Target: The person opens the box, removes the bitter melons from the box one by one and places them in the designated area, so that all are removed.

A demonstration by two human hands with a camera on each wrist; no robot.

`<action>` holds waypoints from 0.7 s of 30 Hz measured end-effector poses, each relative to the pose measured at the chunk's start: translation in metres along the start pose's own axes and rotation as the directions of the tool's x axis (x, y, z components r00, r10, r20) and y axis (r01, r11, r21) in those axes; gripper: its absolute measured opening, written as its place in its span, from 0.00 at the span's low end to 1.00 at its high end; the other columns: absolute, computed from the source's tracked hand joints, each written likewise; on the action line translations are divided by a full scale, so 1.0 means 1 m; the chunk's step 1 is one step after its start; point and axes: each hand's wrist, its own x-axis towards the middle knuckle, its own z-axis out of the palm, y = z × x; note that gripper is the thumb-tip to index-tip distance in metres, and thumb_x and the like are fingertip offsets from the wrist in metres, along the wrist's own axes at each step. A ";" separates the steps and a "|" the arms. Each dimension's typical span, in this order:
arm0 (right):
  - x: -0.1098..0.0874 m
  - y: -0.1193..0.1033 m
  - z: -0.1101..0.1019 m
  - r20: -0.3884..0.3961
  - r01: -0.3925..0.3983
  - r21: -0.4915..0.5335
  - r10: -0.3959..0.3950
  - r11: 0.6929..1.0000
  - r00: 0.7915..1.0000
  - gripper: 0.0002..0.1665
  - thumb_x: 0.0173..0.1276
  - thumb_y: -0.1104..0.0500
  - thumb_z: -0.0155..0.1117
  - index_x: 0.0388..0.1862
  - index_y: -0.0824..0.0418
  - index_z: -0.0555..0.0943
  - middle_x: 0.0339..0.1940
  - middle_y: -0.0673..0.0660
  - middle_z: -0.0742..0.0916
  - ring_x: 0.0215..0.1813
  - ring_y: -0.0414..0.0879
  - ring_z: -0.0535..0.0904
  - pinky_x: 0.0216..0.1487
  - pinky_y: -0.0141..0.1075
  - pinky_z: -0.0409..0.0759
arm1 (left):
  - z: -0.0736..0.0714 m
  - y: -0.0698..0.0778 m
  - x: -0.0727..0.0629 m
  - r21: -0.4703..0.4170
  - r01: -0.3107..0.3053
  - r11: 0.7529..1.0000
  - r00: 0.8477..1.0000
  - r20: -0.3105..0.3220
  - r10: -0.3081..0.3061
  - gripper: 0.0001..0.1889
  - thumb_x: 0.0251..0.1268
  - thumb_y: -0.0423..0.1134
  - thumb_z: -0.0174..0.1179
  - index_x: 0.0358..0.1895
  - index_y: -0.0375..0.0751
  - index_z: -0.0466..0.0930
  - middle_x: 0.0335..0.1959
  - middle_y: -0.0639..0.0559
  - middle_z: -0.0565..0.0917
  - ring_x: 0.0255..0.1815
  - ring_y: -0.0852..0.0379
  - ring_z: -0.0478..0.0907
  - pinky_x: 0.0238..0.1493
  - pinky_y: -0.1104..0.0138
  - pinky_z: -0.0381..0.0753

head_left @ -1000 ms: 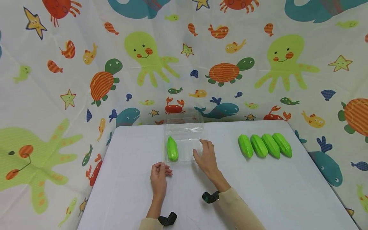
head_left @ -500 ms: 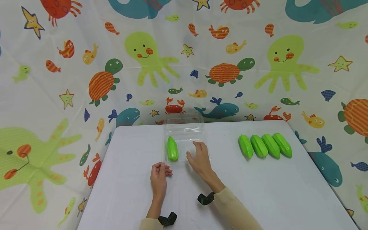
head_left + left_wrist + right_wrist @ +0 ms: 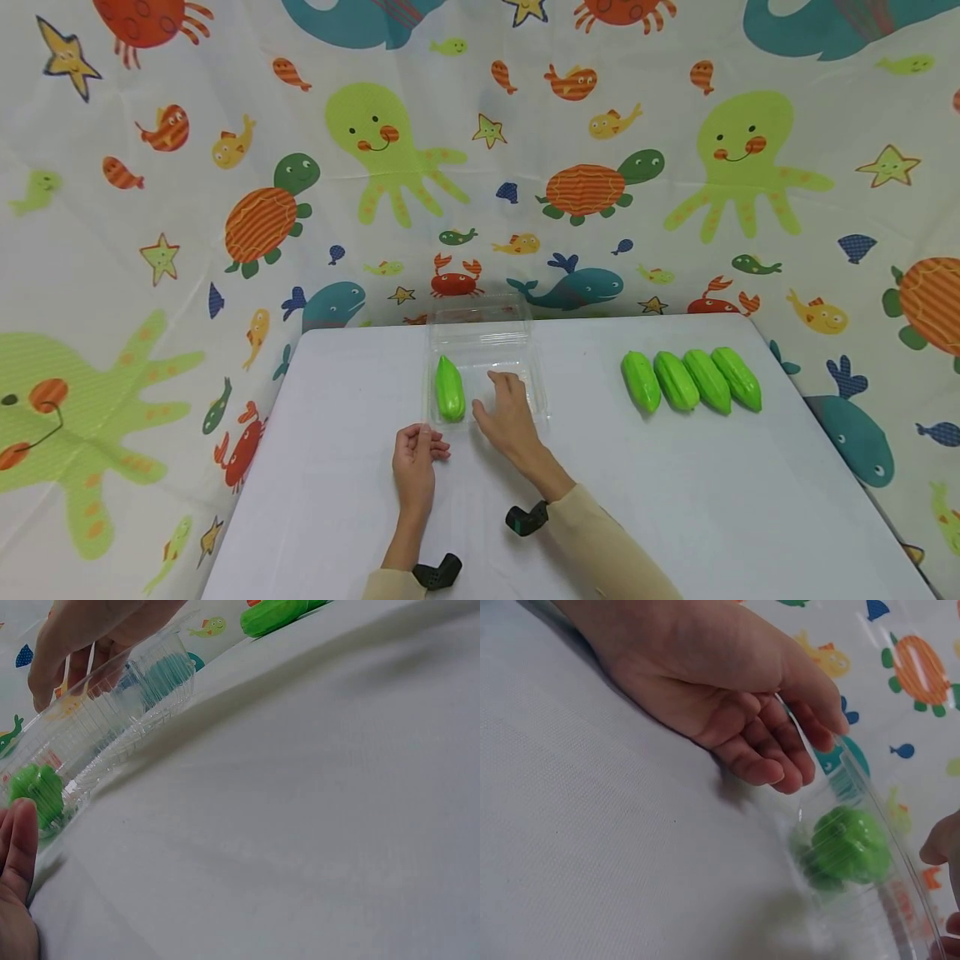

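Note:
A clear plastic clamshell box lies on the white table with its lid raised at the back. One bright green, long ribbed fruit rests along the box's left side. At the front left corner my left hand pinches the rim between thumb and fingers; the right wrist view shows this left hand with its lower fingers curled beneath. Over the box's right half is my right hand, thumb and fingers apart and nothing between them. In the left wrist view that right hand hovers above the box wall.
Several more green ribbed fruits lie side by side in a slanting row at the table's right. Behind the table hangs a sheet printed with sea animals, close to the raised lid. Both wrists wear black cameras.
My right hand has shifted left across the box, toward the fruit inside, with its fingers still spread. My left hand keeps its place at the corner, and the fruits have stayed put.

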 end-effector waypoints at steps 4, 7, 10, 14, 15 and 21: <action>0.002 -0.004 0.002 0.014 0.002 -0.001 -0.002 1.000 1.000 0.31 0.61 0.57 0.70 0.61 0.68 0.75 0.54 0.64 0.80 0.55 0.58 0.78 0.56 0.47 0.82 | 0.001 0.000 0.000 -0.005 -0.003 1.000 1.000 -0.009 0.003 0.17 0.79 0.48 0.52 0.51 0.35 0.71 0.37 0.38 0.82 0.29 0.60 0.84 0.32 0.69 0.89; 0.002 -0.007 0.003 0.027 0.001 -0.008 -0.001 1.000 1.000 0.32 0.60 0.57 0.70 0.61 0.68 0.75 0.55 0.65 0.80 0.55 0.59 0.78 0.57 0.48 0.82 | 0.001 0.001 0.000 -0.010 -0.004 1.000 1.000 -0.014 0.004 0.16 0.79 0.47 0.52 0.51 0.35 0.71 0.37 0.39 0.82 0.29 0.59 0.84 0.32 0.69 0.89; 0.003 -0.009 0.004 0.045 0.000 -0.026 0.001 1.000 0.999 0.33 0.60 0.56 0.70 0.62 0.68 0.75 0.55 0.65 0.80 0.55 0.59 0.78 0.57 0.47 0.82 | 0.001 0.000 0.000 -0.012 -0.002 1.000 1.000 -0.016 0.002 0.16 0.79 0.47 0.52 0.51 0.35 0.71 0.37 0.40 0.82 0.28 0.59 0.84 0.32 0.68 0.89; 0.005 -0.010 0.006 0.080 -0.014 -0.048 0.018 0.999 0.997 0.34 0.61 0.55 0.69 0.63 0.68 0.74 0.56 0.65 0.80 0.56 0.59 0.78 0.58 0.47 0.82 | 0.001 -0.001 0.001 -0.011 0.001 1.000 1.000 -0.015 -0.001 0.16 0.79 0.46 0.52 0.51 0.35 0.71 0.37 0.38 0.82 0.28 0.59 0.84 0.32 0.68 0.89; 0.006 -0.011 0.006 0.089 -0.020 -0.051 0.024 0.998 0.996 0.34 0.61 0.55 0.69 0.63 0.68 0.74 0.57 0.66 0.80 0.57 0.59 0.78 0.58 0.47 0.82 | 0.001 -0.002 0.001 -0.010 0.001 1.000 1.000 -0.013 -0.001 0.16 0.79 0.46 0.52 0.51 0.35 0.71 0.37 0.38 0.82 0.29 0.58 0.84 0.32 0.68 0.89; 0.009 -0.011 0.010 0.144 -0.045 -0.067 0.054 0.997 0.988 0.35 0.62 0.53 0.68 0.65 0.68 0.73 0.59 0.66 0.79 0.58 0.59 0.78 0.58 0.47 0.82 | 0.001 0.003 -0.001 -0.010 0.009 1.000 1.000 -0.003 -0.009 0.16 0.79 0.45 0.51 0.52 0.31 0.70 0.39 0.32 0.81 0.29 0.58 0.84 0.33 0.69 0.89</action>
